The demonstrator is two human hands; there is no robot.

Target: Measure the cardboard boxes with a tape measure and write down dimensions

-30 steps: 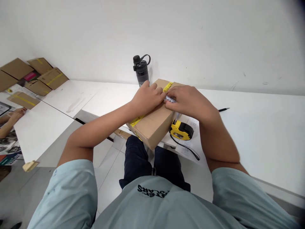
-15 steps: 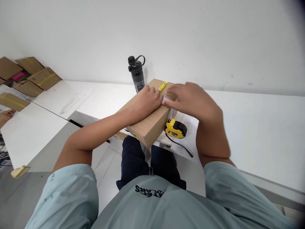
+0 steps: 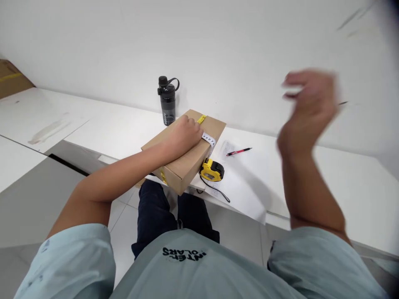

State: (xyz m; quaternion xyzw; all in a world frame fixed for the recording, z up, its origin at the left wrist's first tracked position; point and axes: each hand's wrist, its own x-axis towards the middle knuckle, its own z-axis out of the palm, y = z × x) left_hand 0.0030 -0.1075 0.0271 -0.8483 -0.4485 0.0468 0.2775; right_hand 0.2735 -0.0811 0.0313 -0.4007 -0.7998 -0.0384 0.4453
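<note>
My left hand (image 3: 186, 133) rests on top of a closed cardboard box (image 3: 174, 170), its fingers curled over one end of a white numbered tape strip (image 3: 208, 138). From under those fingers the strip runs across the top and bends down over the box's right edge. At that side sits a yellow and black tape measure (image 3: 212, 170) with a black wrist cord. High on the right, away from the box, my right hand (image 3: 311, 106) is raised and blurred. Its thumb and forefinger look apart, and nothing shows between them.
Behind the box stands a dark water bottle (image 3: 168, 101). A red and black pen (image 3: 239, 152) lies over printed paper (image 3: 246, 195) on the white table (image 3: 336, 178), right of the tape measure. Another cardboard box (image 3: 12, 81) is at the far left, and a white wall rises behind.
My right hand has left the box and swung up to the right, uncovering the numbered strip and the pen. My left hand stays on the box. The view has turned right.
</note>
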